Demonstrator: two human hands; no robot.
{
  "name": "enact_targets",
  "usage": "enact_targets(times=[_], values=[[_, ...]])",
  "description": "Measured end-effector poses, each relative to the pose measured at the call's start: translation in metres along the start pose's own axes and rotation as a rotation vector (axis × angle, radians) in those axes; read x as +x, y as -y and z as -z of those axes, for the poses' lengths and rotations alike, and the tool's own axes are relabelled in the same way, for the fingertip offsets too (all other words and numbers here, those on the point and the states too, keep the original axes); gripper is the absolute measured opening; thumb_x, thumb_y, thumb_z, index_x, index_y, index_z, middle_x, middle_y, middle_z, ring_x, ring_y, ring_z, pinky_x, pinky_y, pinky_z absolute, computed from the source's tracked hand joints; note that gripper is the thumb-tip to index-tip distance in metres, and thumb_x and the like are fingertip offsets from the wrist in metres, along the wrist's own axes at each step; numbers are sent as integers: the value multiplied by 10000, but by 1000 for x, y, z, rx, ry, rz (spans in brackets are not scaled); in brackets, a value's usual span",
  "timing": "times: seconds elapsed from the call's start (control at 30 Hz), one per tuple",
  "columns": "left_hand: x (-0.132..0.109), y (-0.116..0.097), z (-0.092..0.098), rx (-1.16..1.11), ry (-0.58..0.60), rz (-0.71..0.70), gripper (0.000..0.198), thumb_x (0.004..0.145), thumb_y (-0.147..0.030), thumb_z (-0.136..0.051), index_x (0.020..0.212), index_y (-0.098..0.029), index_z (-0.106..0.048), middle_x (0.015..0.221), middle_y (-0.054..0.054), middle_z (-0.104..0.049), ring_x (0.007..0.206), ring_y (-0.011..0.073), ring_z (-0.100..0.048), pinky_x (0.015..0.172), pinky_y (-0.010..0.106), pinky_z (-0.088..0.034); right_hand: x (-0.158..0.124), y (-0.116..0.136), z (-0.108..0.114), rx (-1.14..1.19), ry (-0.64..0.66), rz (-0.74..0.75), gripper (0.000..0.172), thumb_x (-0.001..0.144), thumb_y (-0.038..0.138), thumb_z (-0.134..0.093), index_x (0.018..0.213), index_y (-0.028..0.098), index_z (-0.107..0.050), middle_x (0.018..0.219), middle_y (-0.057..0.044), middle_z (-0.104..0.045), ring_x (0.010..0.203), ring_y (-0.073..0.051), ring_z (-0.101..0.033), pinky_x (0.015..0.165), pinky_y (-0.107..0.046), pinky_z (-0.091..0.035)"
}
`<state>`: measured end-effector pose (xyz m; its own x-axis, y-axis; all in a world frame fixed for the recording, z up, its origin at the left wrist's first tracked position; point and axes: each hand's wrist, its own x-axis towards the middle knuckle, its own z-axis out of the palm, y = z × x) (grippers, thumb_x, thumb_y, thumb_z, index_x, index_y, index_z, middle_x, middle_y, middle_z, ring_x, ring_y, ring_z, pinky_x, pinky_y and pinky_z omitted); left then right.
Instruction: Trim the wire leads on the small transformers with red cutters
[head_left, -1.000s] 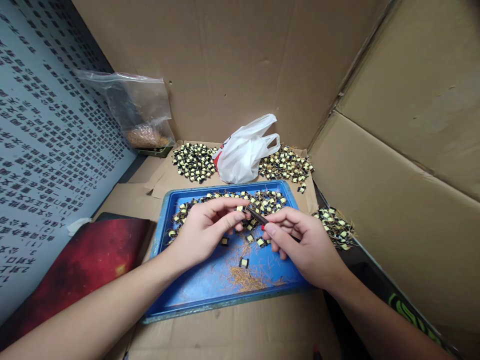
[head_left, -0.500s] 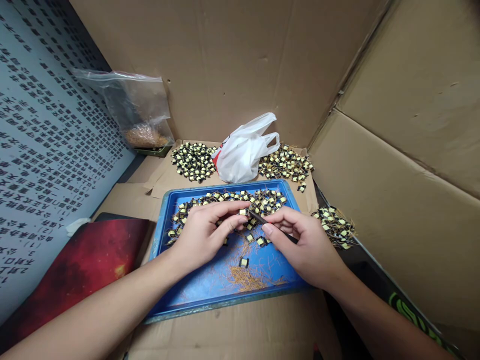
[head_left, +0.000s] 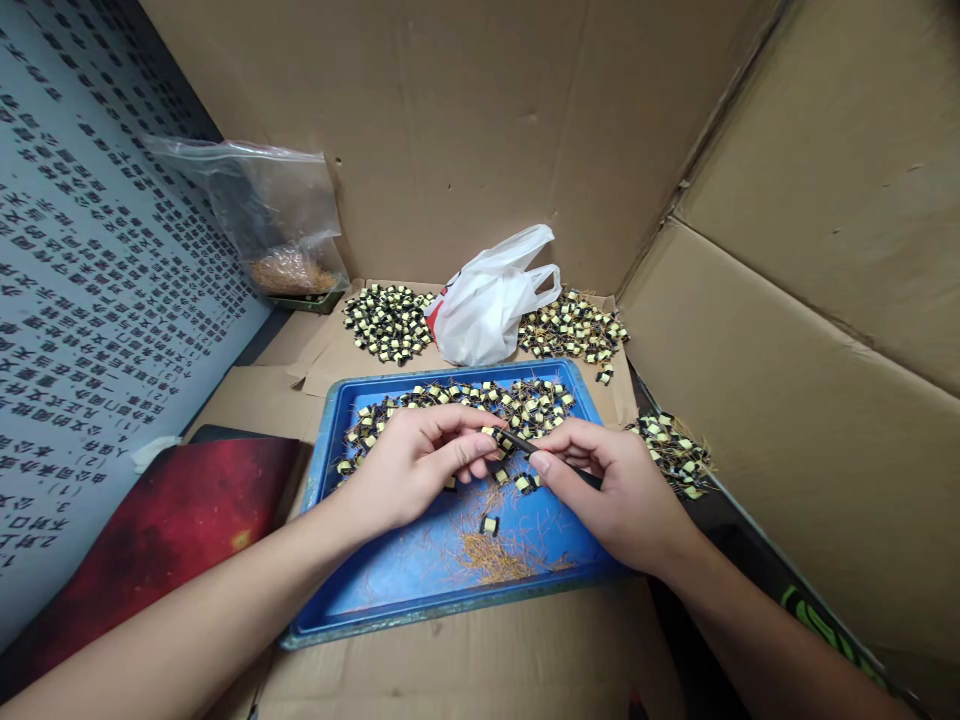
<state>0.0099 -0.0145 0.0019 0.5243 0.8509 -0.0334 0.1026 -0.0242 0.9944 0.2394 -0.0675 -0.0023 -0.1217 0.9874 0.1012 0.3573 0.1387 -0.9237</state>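
Observation:
Over the tray, my left hand (head_left: pixel 420 460) pinches a small wire-wound coil (head_left: pixel 489 431) with a black body and yellow wrap between thumb and fingertips. My right hand (head_left: pixel 619 490) is closed around a slim black tool, tweezers-like (head_left: pixel 525 442), whose tip meets the coil at my left fingertips. Exactly what the tip touches is too small to see. Below lies a blue tray (head_left: pixel 360 590); many similar coils (head_left: pixel 450 393) with thin copper wires fill its far half. One lone coil (head_left: pixel 489 525) sits nearer, beside a heap of wire clippings (head_left: pixel 495 558).
Behind the tray stand a white plastic bag (head_left: pixel 480 310) and two coil piles, one left (head_left: pixel 386 322), one right (head_left: pixel 574 328). Another pile (head_left: pixel 670 450) lies right of the tray. A zip bag of clippings (head_left: pixel 292 270) is at back left. Cardboard walls (head_left: pixel 450 130) enclose the space.
The coil in my left hand has turned and dropped slightly, and the left index finger has come down. The black tool's tip has shifted slightly with it.

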Motion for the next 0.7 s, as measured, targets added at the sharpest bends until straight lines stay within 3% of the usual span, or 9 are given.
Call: enact_targets(times=[0.17,0.37,0.6,0.7], values=[[1,-1,-2,-20,-66,-44,327,988,-346,-723,1240,-144,-773,813,53,-784,661,120,-677,624,211,-569,0,-2,-3,51,-29,-61,192,944,376,-701,999,204,-766,837,-43,-782,750,-194,-738,673,-320,-581],[1,-1,0,77,-168,-126,311,976,-342,-740,1229,-173,-806,866,58,-821,705,149,-724,662,233,-590,0,-2,-4,147,-83,-50,233,913,383,-758,1051,197,-781,960,-74,-813,870,-223,-796,831,-376,-650],[0,0,3,438,-229,-329,255,984,-298,-749,1226,-277,-827,1139,56,-836,988,207,-764,935,317,-577,-1,-1,-5,105,-94,-56,224,913,379,-750,1045,201,-785,917,-71,-804,829,-213,-779,779,-366,-640],[0,0,3,479,-266,-333,265,995,-312,-734,1243,-272,-819,1113,55,-839,968,215,-762,917,327,-570,-1,-1,-4,100,-100,-74,249,919,406,-748,1049,196,-786,903,-80,-806,811,-218,-776,761,-368,-636]])
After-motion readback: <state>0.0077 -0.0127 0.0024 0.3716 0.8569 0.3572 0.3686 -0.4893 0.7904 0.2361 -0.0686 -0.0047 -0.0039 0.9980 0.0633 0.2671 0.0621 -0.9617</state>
